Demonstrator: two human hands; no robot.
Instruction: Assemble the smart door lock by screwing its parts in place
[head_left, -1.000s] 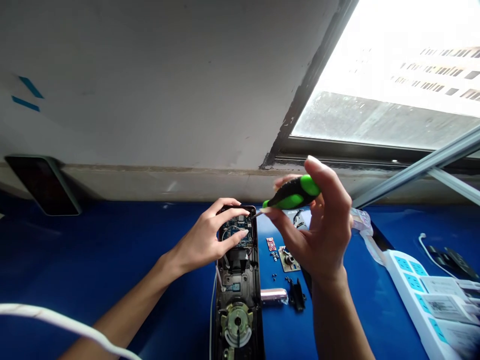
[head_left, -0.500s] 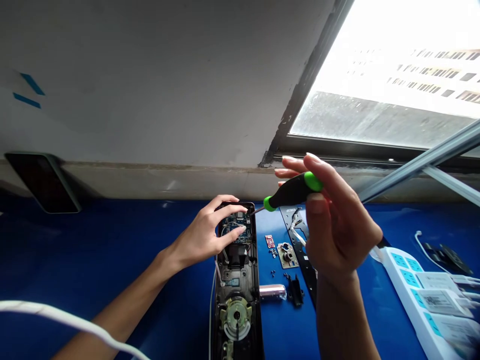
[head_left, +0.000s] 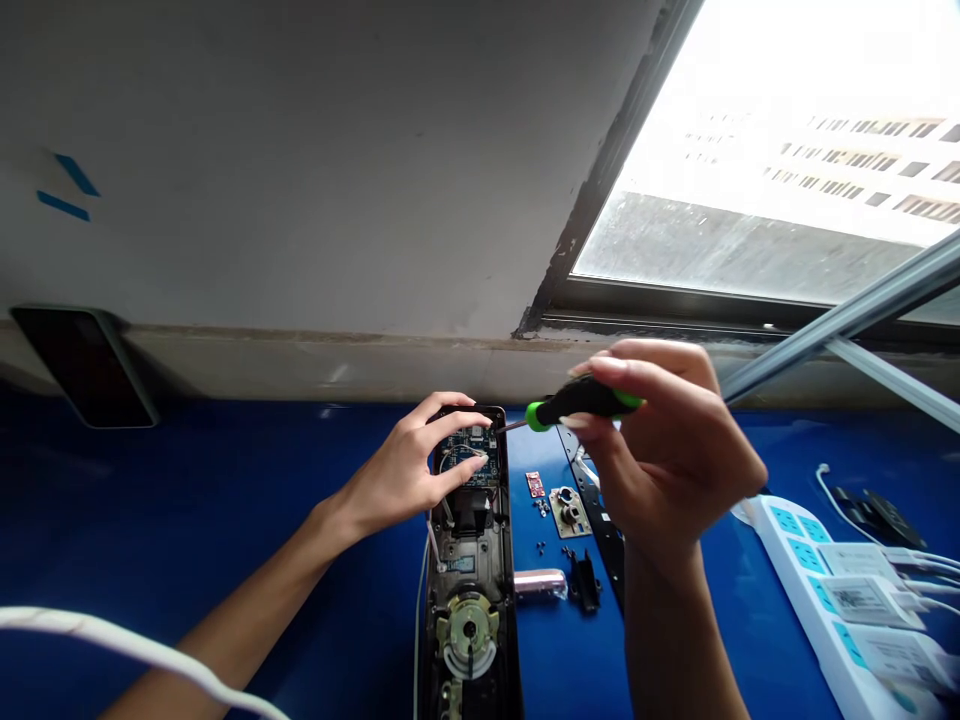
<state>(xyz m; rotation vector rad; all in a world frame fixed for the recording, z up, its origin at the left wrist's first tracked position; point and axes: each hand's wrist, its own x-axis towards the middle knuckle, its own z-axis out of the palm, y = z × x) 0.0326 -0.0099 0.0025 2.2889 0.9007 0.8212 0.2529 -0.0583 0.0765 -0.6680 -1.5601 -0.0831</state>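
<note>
My right hand point(head_left: 664, 450) is closed round a black and green screwdriver point(head_left: 581, 400), its shaft slanting down to the left. The tip meets the upper right part of a long black device housing point(head_left: 514, 600) lying lengthwise on the blue table; the screw there is too small to make out. My left hand point(head_left: 409, 465) rests over the housing's far end, thumb and fingers spread. Its thumb and forefinger touch a blue circuit board point(head_left: 469, 440) inside, partly covered by the hand. Nearer me, the housing contains a round metal part point(head_left: 470, 632).
Right of the housing lie a red board point(head_left: 534, 485), loose screws point(head_left: 541, 508), a beige plate point(head_left: 571, 513), a pink cylinder point(head_left: 541, 584) and a black bracket point(head_left: 585, 582). A power strip point(head_left: 817, 640) stands farther right. A white cable point(head_left: 142, 645) crosses the lower left.
My right hand's fingers have curled from stretched out to wrapped nearer the screwdriver's handle, which now tilts flatter. The left hand stays in place on the board. The view has shifted slightly.
</note>
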